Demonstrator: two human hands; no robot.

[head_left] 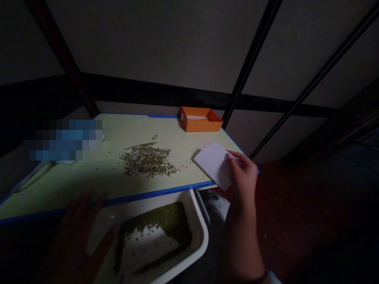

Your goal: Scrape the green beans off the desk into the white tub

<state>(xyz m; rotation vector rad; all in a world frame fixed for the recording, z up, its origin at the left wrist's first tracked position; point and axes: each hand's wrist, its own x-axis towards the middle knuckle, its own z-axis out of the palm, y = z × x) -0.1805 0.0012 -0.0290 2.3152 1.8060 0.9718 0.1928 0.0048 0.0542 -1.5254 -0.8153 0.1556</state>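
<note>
My right hand (244, 173) pinches a white card (214, 163) near the right front corner of the pale table (89, 177). A heap of small green beans (146, 159) lies on the middle of the table, left of the card. My left hand (75, 236) grips the left rim of a white tray (198, 232) held just below the table's front edge, fingers spread along it. More green beans (166, 223) lie inside the tray.
An orange box (199, 119) with something white inside stands at the table's far right corner. A blurred blue patch (66, 140) sits at the left with a pale object under it. Dark frame bars and a wall rise behind; reddish floor lies to the right.
</note>
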